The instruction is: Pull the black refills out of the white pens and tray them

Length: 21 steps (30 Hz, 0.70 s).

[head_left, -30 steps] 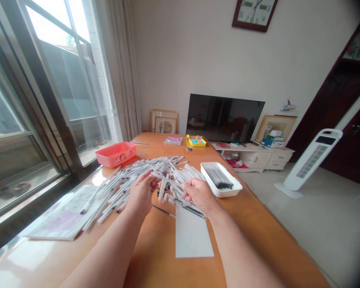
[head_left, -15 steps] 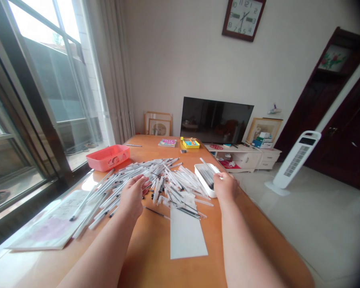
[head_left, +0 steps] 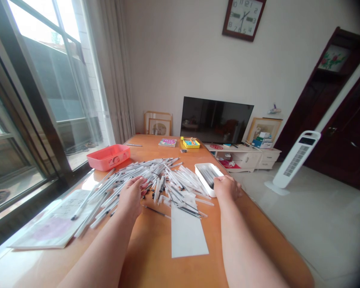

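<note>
Wooden table (head_left: pixel 150 256), white pens (head_left: pixel 168 180) crisscrossed, left hand (head_left: pixel 131 196) touching them

coral plastic basket (head_left: pixel 108 157) | wall clock (head_left: pixel 243 20) | flat-screen TV (head_left: pixel 216 120) | tower fan (head_left: pixel 296 160)

Bare forearms (head_left: pixel 103 244) reach forward, well apart; left hand (head_left: pixel 131 197) back-up, fingers loosely spread; right hand (head_left: pixel 226 189) back-up, fingers curled down.

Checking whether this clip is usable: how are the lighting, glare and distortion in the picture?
In the head view, daylight through the window is blown out, glare lies on the wooden tabletop near the window, the wide lens bends straight lines, and the corners darken, while the white pens stay fairly sharp.
</note>
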### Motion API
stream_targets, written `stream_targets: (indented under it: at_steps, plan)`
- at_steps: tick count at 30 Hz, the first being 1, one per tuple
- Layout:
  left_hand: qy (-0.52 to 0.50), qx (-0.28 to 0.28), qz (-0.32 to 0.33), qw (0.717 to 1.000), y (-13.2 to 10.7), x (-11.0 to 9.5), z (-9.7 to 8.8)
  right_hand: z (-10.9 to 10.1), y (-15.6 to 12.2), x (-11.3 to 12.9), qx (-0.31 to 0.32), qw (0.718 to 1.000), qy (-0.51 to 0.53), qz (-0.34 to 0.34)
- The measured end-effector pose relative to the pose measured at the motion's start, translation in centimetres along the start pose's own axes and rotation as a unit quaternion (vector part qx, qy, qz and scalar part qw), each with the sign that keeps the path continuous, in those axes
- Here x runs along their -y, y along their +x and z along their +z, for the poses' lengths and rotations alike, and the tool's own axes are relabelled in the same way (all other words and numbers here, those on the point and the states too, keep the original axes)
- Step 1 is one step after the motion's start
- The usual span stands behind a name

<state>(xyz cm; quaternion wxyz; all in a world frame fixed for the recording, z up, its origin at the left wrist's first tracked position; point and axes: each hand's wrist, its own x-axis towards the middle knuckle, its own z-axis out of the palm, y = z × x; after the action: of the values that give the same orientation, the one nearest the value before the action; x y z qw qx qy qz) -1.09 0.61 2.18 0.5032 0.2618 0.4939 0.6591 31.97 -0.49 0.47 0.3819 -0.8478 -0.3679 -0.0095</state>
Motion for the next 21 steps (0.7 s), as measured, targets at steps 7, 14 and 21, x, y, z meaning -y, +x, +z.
stream_targets:
  at_steps: [7,14,21]
  plan:
    - [-0.004,0.001,0.004,1.000,0.0,-0.2,-0.1,-0.6,-0.5,0.4,0.000,1.000,0.000,-0.005]
    - [0.008,-0.007,0.011,1.000,0.3,-0.4,-0.5,-0.7,-1.4,1.3,-0.108,0.989,0.051,-0.087]
    - [0.059,0.002,0.051,0.997,0.5,-0.3,-0.8,-0.5,-4.3,4.2,-0.111,0.930,0.202,-0.286]
